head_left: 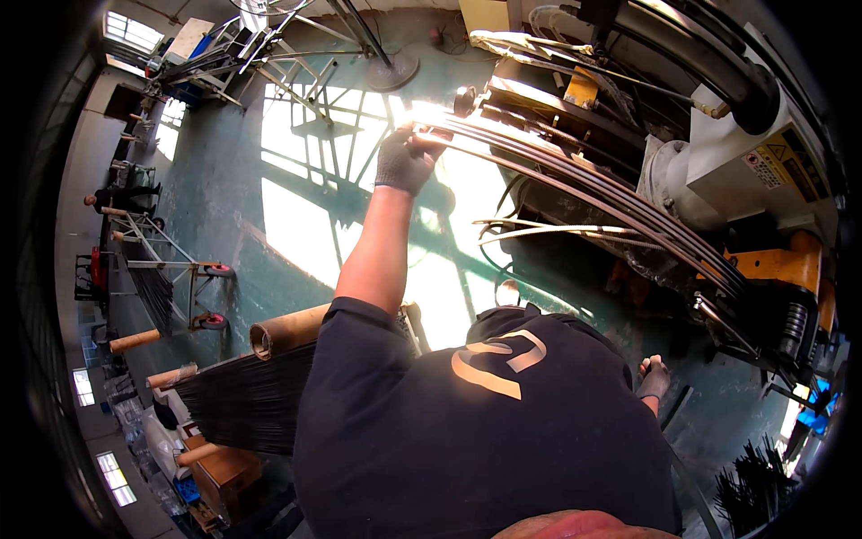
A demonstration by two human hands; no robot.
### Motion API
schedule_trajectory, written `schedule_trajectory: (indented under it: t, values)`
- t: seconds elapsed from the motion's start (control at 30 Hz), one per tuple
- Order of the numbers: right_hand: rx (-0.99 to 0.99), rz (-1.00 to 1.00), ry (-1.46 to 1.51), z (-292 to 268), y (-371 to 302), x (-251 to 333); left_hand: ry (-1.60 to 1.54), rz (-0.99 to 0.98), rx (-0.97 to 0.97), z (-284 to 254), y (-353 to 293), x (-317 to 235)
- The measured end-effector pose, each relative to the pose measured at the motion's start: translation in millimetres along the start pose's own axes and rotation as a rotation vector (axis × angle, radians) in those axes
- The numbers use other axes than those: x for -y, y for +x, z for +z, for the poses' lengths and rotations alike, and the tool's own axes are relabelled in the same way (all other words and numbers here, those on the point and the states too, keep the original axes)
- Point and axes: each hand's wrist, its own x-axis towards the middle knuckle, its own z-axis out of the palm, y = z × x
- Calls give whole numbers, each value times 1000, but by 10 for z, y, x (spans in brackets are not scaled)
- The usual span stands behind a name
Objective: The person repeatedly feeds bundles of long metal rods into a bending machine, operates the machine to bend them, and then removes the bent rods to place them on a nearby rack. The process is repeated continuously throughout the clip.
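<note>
Where the left hand [409, 162] grips, rods [628, 201] slant lower-right.

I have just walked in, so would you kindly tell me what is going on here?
A person in a dark cloth T-shirt has their grey-gloved left hand closed around one end of several long, thin, metallic-looking brownish rods. The rods stretch across toward a large white-and-black machine on the person's right. The gloved right hand is low by the person's side, and whether it holds anything is unclear. To the left are thin black strands and a brown cardboard-like tube.
</note>
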Motion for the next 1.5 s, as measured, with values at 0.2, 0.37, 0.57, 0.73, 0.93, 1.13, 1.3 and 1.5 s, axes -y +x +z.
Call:
schedule_trajectory:
  t: [0.2, 0.37, 0.57, 0.73, 0.93, 1.13, 1.3, 1.5]
  values:
    - [-50, -2, 120, -29, 25, -116, 1340, 557, -22, -395, 189, 30]
    - [-25, 17, 180, -113, 90, -234, 2259, 649, 362, -16, 0, 9]
    - [3, 32, 117, -126, 80, -154, 2491, 856, 375, 168, -110, 66]
    - [11, 18, 80, -101, 134, -160, 2207, 674, 362, -79, 41, -4]
    - [51, -25, 94, -222, 272, -351, 1024, 244, 109, -122, 143, 186]
    - [-18, -111, -197, -329, 264, -438, 837, 134, -68, -225, 24, -24]
    - [-75, -73, -82, -138, 63, -350, 1012, 78, -171, -55, -42, -30]
    - [-9, -688, -1025, -21, 413, -518, 1016, -19, -107, 26, -59, -13]
